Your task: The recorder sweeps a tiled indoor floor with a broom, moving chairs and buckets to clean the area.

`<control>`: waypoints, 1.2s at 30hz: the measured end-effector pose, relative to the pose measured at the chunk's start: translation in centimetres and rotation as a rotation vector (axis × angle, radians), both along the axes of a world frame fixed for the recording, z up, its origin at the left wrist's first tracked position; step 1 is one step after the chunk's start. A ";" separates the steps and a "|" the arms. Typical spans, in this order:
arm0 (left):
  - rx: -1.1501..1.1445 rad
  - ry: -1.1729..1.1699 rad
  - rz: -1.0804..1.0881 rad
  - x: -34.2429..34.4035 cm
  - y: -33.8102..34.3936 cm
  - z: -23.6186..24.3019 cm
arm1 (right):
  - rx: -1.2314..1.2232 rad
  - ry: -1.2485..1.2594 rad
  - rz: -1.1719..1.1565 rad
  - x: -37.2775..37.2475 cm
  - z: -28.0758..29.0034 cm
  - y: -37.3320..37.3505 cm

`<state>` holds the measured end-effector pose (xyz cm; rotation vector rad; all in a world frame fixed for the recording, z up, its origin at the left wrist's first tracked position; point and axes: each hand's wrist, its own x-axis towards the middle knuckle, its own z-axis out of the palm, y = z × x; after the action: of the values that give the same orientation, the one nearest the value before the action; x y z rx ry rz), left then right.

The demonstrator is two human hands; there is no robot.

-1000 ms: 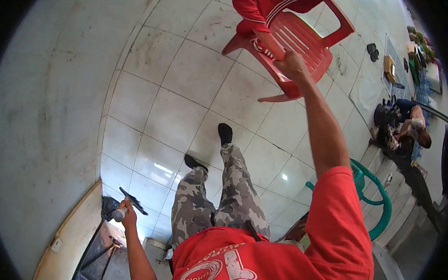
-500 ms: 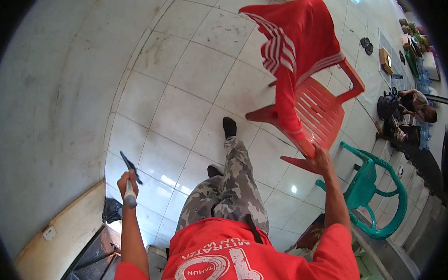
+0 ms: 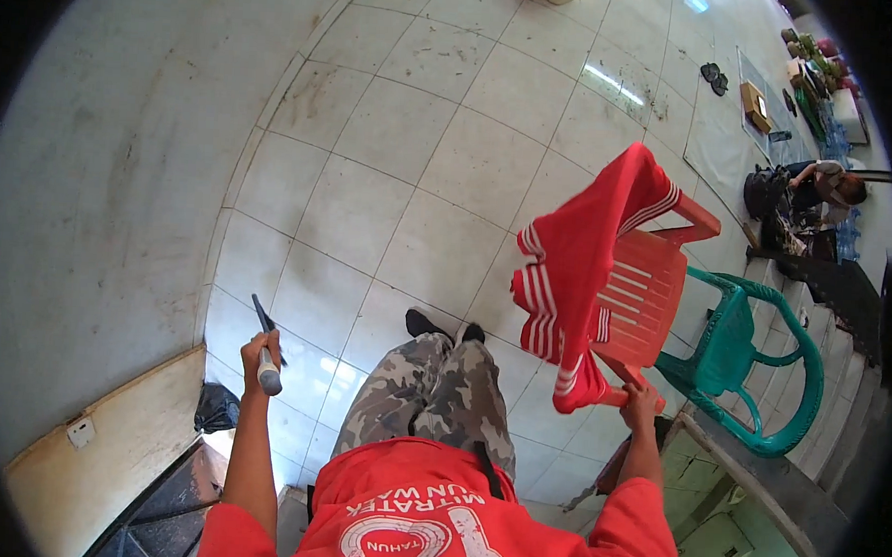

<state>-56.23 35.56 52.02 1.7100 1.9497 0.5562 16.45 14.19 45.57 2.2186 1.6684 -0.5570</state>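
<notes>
My right hand is closed on the near arm of a red-orange plastic chair, beside the green chair. A red jacket with white stripes hangs over its backrest, arm and seat, hiding part of them. In my left hand, well off to the left by the wall, is a broom gripped by its pale handle. The handle points up at me, with a grey end cap, and its thin dark head shows beyond my fingers; I cannot see its full length.
A green plastic chair stands at the right, by steps and a ledge. The wall runs along the left, with a black bag at its foot. Far right, a person sits among bags and bottles. Sandals lie on the tiles.
The red-orange chair and its jacket have come nearer, close against the green chair. My feet now stand together. The broom stays in my left hand, nearly in the same place.
</notes>
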 end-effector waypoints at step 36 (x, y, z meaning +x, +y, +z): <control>-0.041 0.086 0.429 0.4 3.7 -0.6 | 0.647 0.094 -0.586 6.1 10.2 10.1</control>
<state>-55.86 39.30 51.45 1.3103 2.3898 0.5925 22.59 24.24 55.81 3.2358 1.3413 -0.2601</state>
